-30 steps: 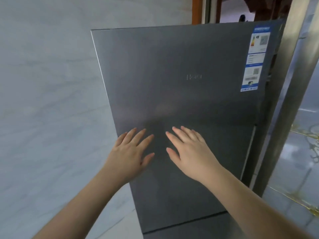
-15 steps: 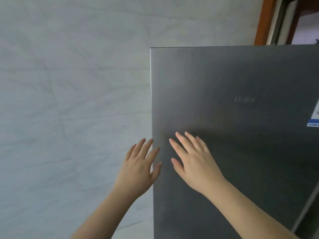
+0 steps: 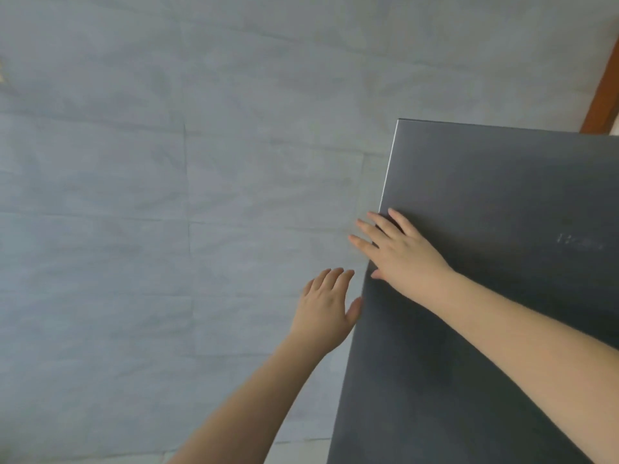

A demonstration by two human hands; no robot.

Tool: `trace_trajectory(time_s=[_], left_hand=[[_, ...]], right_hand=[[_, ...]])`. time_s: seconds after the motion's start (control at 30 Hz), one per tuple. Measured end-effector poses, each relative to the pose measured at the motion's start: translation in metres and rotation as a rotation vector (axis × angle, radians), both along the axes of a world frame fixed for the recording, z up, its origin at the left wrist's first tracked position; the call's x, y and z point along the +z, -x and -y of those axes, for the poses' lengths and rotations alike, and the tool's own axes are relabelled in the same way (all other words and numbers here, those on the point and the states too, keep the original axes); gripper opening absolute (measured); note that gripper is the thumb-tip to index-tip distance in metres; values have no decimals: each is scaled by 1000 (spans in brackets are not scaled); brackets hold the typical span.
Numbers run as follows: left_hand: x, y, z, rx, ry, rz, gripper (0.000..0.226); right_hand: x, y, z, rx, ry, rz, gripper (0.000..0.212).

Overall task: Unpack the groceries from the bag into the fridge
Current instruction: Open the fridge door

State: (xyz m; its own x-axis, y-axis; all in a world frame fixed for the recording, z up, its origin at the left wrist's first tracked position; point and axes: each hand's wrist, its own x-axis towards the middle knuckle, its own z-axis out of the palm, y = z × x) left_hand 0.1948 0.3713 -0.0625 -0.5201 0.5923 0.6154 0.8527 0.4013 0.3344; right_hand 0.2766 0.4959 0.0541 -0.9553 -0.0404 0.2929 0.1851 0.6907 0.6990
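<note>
No text here can be read. The dark grey fridge door (image 3: pixel 502 296) bears one faint, pale brand mark (image 3: pixel 579 243) toward its right side, level with the fingers of the right hand (image 3: pixel 402 259), but it is too blurred to make out any letters

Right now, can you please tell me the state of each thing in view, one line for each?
fridge door: closed as far as the view shows; no gap visible along its left edge.
right hand: open, fingers spread, over the door's left edge.
left hand: open, empty, just left of the door edge.
</note>
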Motion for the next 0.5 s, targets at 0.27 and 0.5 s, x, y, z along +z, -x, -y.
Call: trace_trajectory(time_s=[0.27, 0.5], left_hand=[[-5, -15, -47, -114, -120, 489, 69], [-12, 1, -64, -67, -269, 700, 44]], right_hand=[[21, 6, 8, -101, -255, 156, 48], [24, 22, 7, -116, -292, 191, 65]])
